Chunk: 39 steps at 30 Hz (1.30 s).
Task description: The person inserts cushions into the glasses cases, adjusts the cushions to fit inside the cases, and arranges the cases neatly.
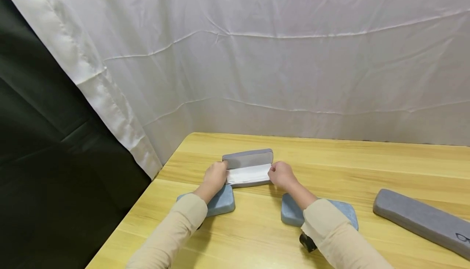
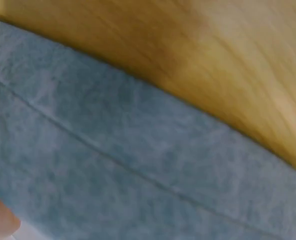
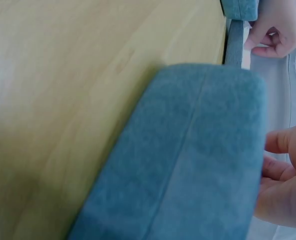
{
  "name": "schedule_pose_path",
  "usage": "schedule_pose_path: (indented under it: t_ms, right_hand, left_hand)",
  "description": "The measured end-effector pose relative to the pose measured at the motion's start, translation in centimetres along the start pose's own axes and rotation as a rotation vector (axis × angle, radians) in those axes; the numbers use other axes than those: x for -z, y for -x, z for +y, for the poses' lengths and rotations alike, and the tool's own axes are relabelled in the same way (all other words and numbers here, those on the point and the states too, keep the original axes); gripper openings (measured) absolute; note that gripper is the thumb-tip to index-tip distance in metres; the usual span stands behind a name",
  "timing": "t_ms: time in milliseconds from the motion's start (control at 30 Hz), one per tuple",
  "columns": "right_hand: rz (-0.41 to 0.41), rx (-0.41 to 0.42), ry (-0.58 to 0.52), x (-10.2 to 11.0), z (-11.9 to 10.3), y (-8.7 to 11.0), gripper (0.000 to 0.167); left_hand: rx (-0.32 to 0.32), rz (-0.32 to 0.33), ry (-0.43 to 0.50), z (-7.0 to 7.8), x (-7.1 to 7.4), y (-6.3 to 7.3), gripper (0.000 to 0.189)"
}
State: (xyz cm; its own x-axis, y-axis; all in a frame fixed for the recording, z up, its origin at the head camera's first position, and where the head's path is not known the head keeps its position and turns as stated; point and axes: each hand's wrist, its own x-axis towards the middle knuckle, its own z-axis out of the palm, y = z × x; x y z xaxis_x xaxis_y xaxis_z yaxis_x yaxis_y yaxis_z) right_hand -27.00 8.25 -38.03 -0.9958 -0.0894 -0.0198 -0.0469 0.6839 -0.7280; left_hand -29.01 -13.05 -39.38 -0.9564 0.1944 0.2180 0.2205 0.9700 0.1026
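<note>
An open grey glasses case (image 1: pixel 247 160) lies near the table's far edge, its lid raised at the back. A folded white cloth (image 1: pixel 249 174) lies in its lower half. My left hand (image 1: pixel 216 174) pinches the cloth at the case's left end; the right wrist view also catches this hand (image 3: pixel 277 30) with thumb and finger together. At the opposite end my right hand (image 1: pixel 282 174), fingers curled, pinches the cloth's right edge. In the right wrist view a blue case partly hides the right fingers (image 3: pixel 280 142).
A blue case (image 1: pixel 222 201) lies under the left forearm, and another blue case (image 1: pixel 291 212) under the right one. A long grey case (image 1: pixel 422 220) with a glasses drawing sits at the right. White curtain (image 1: pixel 293 69) hangs behind the wooden table (image 1: pixel 249 236).
</note>
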Motion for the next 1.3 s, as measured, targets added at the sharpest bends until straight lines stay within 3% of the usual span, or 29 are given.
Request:
schedule_pose_path:
  t_ms: [133, 300, 400, 467, 567, 633, 700, 767, 900, 967, 1100, 1200, 1300]
  right_hand:
    - [-0.016, 0.007, -0.013, 0.5, 0.4, 0.1, 0.039]
    - [-0.046, -0.003, -0.067, 1.4, 0.8, 0.3, 0.040]
    - [-0.071, 0.029, -0.055, 1.9, 0.8, 0.4, 0.031]
    - [-0.068, 0.081, -0.027, 2.2, 0.7, 0.4, 0.025]
    - [0.015, 0.197, 0.006, 2.4, 0.5, 0.1, 0.021]
    - [0.104, 0.278, 0.026, 2.5, 0.4, -0.1, 0.019]
    - [0.188, 0.363, 0.072, 2.6, 0.3, -0.3, 0.017]
    - [0.235, 0.448, 0.157, 2.6, 0.4, -0.4, 0.022]
    - [0.230, 0.567, 0.402, 2.5, 1.0, -0.8, 0.061]
    - [0.189, 0.580, 0.493, 2.4, 1.4, -0.9, 0.080]
    - [0.045, 0.514, 0.540, 2.0, 1.8, -1.0, 0.103]
    - [-0.025, 0.455, 0.555, 1.6, 1.8, -1.2, 0.108]
    - [-0.035, 0.424, 0.587, 1.3, 1.7, -1.4, 0.110]
  left_hand:
    - [-0.021, 0.012, 0.042, 0.3, -0.2, -0.1, 0.009]
    - [-0.097, 0.083, 0.107, 0.7, 0.1, 0.0, 0.010]
    - [-0.194, 0.187, 0.145, 0.6, 0.4, 0.2, 0.009]
    - [-0.274, 0.302, 0.154, 0.3, 0.4, 0.2, 0.007]
    - [-0.352, 0.465, 0.164, -0.2, 0.4, 0.1, 0.005]
    - [-0.374, 0.501, 0.183, -0.5, 0.6, -0.1, 0.011]
    - [-0.371, 0.442, 0.203, -0.6, 0.7, -0.2, 0.030]
    - [-0.352, 0.311, 0.220, -0.7, 0.9, -0.4, 0.056]
    - [-0.323, 0.018, 0.201, -0.7, 1.2, -0.5, 0.104]
    - [-0.329, -0.078, 0.180, -0.7, 1.1, -0.5, 0.117]
    - [-0.332, -0.157, 0.137, -0.7, 0.8, -0.8, 0.127]
    - [-0.330, -0.155, 0.125, -0.6, 0.7, -1.0, 0.130]
    - [-0.341, -0.149, 0.090, -0.5, 0.7, -1.4, 0.130]
